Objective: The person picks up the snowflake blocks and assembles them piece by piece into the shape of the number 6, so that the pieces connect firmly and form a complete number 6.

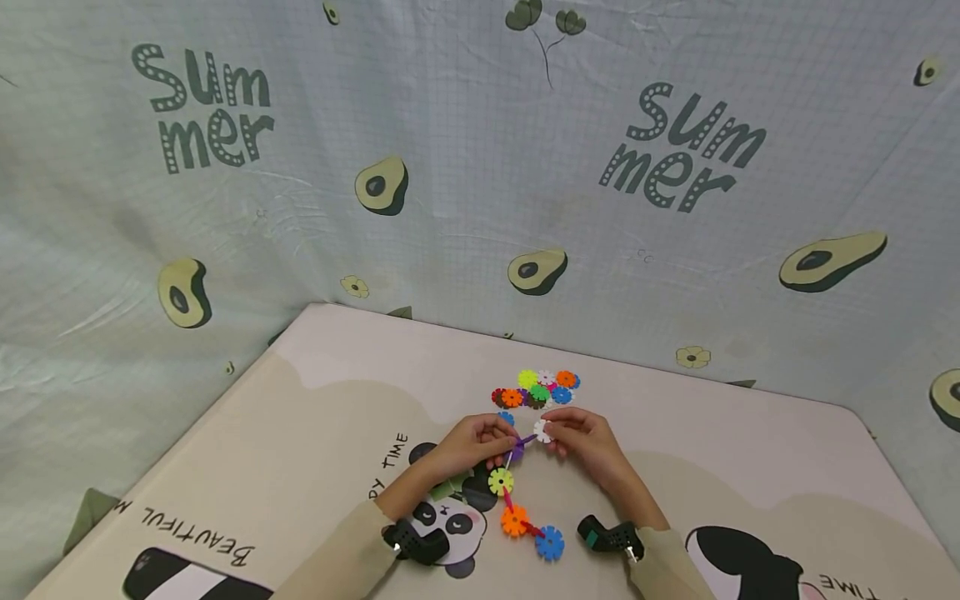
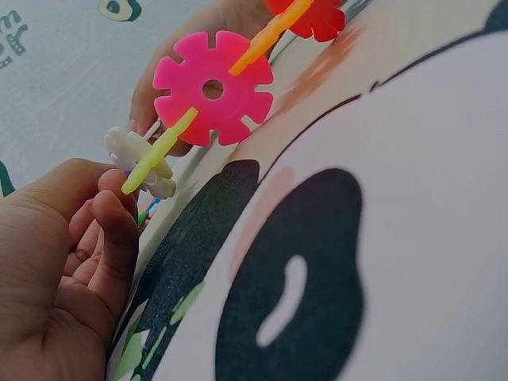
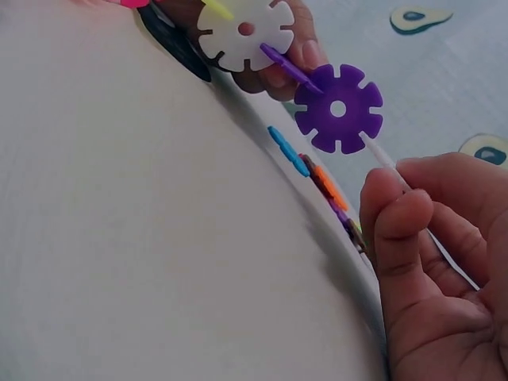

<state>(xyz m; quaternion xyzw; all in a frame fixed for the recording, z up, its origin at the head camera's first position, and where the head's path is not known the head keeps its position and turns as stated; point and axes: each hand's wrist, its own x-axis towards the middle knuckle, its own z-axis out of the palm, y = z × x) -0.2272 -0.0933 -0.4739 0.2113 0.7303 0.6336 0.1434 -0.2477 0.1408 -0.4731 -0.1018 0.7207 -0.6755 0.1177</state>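
A chain of slotted plastic flower discs hangs between the two hands. My left hand (image 1: 480,442) pinches the chain near its upper end, by a purple disc and a white disc (image 3: 224,33); its fingertips partly hide the exact hold. Another purple disc (image 3: 359,111) stands beyond them in the chain. With thumb and fingertips my right hand (image 1: 588,435) holds a white disc (image 1: 540,432), seen edge-on in the right wrist view, its edge at a slot of that purple disc. Lower down the chain come yellow (image 1: 496,487), pink (image 2: 182,89), red, orange (image 1: 510,528) and blue (image 1: 545,550) discs.
Behind the hands lies a loose group of discs, among them a green disc (image 1: 539,392) and an orange disc (image 1: 566,379). A single blue disc (image 1: 506,417) is nearer the left hand. The tabletop (image 1: 337,400) carries panda prints; a patterned curtain (image 1: 450,125) hangs behind.
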